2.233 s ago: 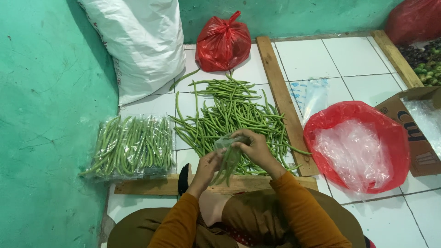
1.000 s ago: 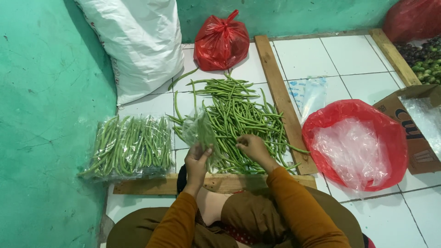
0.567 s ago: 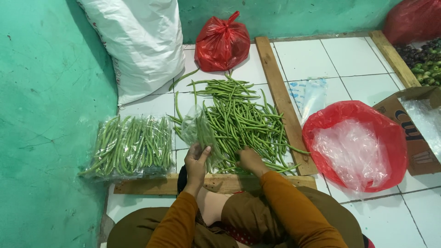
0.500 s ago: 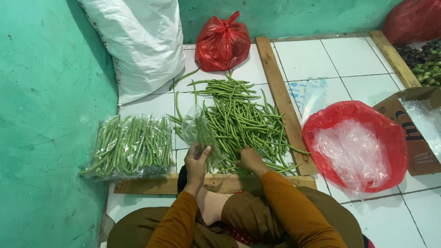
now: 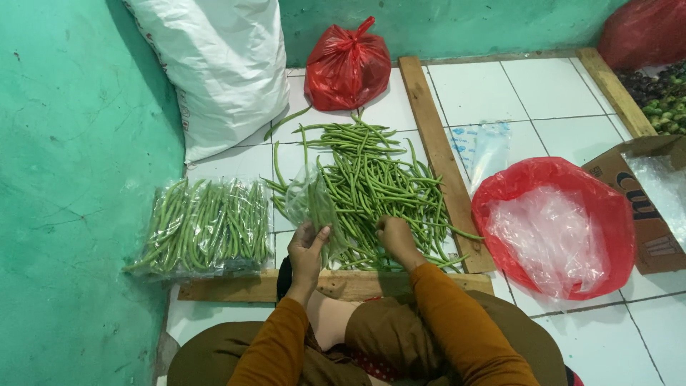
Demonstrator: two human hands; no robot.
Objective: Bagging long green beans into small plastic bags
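A pile of loose green beans (image 5: 371, 186) lies on the white tiled floor in front of me. My left hand (image 5: 307, 250) holds up a clear plastic bag (image 5: 309, 201) with some beans in it, at the pile's left edge. My right hand (image 5: 394, 237) rests on the near side of the pile, fingers curled onto a few beans. To the left, several filled clear bags of beans (image 5: 204, 227) lie side by side.
A wooden frame (image 5: 436, 150) borders the pile on the right and front. A tied red bag (image 5: 348, 68) and a big white sack (image 5: 218, 64) stand at the back. An open red bag of clear bags (image 5: 554, 225) and a cardboard box (image 5: 647, 207) sit right.
Both hands held the bag together at first. My right hand then let go and went down onto the bean pile, while my left hand kept the bag and shifted it left.
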